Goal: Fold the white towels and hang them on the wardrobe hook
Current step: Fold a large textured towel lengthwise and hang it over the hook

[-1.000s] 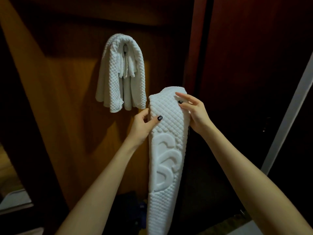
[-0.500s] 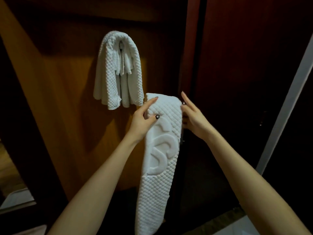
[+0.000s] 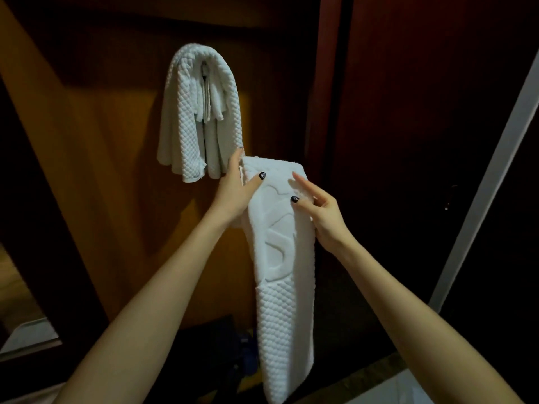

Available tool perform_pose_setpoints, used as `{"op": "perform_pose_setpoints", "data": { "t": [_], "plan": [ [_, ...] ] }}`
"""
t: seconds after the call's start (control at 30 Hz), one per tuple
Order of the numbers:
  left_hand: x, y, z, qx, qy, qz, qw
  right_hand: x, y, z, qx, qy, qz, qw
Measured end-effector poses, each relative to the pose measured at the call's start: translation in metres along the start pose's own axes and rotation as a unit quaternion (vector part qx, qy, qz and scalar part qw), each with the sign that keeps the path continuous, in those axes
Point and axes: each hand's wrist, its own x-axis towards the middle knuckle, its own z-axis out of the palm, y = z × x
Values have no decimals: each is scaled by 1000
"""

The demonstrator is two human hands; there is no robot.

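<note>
Change: the right hand (image 3: 323,217) is no longer standing flat beside the held towel (image 3: 283,287); its thumb and forefinger are now lying on the front face. The towel's lower end is hanging straighter than 0.5 s ago.
Left grip: the left hand (image 3: 233,193) is grasping the held towel's top left corner, thumb pressing on the front, fingers going behind the edge.
Right grip: thumb and straight forefinger are touching the front, just inside the right edge below the top. The other fingers are partly hidden, so I cannot tell whether it is pinching or only pressing.
Towel vs grip: the folded top edge is sitting between the two hands, slightly above both thumbs. The rest is hanging down as a long narrow strip below the wrists. The embossed pattern (image 3: 277,243) is facing the camera, just under the right thumb.
Towel position: it is hanging in the air in front of the wooden panel (image 3: 102,170), its top left corner just beside the hem of the hung towel (image 3: 186,126).
Hung towel: it is draping in an arch high on the panel, both ends hanging down and covering whatever is carrying it.
Count: white towels 2 (1 hung, 1 in hand); hands 2.
</note>
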Motion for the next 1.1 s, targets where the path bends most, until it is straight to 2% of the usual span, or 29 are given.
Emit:
{"op": "perform_pose_setpoints", "data": {
  "t": [0.07,0.13,0.23,0.3,0.5,0.67,0.77,0.93,1.1],
  "plan": [
    [-3,-2,-1,67,51,-14,996,5,2,5,-29,14,-14,999],
    [-8,-6,-2,51,93,-67,992,9,6,8,-61,20,-21,998],
    [-16,-17,-4,-141,67,-213,965,10,14,9,-75,23,-24,997],
    [-26,-21,-2,-197,44,-247,948,10,18,8,-58,28,-22,998],
    [-33,-23,0,-246,-29,-197,949,12,22,4,-26,18,-10,999],
    [-26,-28,-7,-305,-138,-257,907,11,21,-3,-23,1,2,1000],
    [-24,-37,-7,-311,-172,-307,883,7,25,-6,-40,-19,11,999],
    [-35,-50,9,-412,-139,-294,851,2,29,-12,-13,-48,50,998],
    [-31,-51,22,-354,-82,-252,897,-1,44,-18,2,-53,123,991]
  ]
}}
